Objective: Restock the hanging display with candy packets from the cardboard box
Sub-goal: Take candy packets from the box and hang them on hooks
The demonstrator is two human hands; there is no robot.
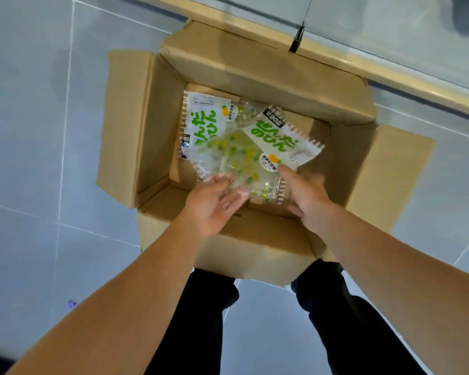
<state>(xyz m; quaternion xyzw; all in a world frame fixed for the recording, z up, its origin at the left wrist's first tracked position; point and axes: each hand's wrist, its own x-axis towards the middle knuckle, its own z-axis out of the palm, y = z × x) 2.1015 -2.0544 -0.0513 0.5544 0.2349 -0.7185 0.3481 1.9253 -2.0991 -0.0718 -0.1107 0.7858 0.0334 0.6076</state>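
Two candy packets lie overlapped inside the open cardboard box [146,125]: the left packet [201,125] toward ten o'clock, the right packet [279,139] tilted across it toward two o'clock. The left hand [214,204] reaches in from seven o'clock, fingers loosely spread and touching the clear lower edge of the packets; whether it grips is unclear. The right hand [306,196] comes from five o'clock, fingers relaxed, index tip just at the right packet's near corner, holding nothing. The box sits on grey floor tiles [25,131].

Matt brown cardboard box [255,60]; glossy clear plastic candy packets [282,142]; smooth grey floor tiles [25,131].
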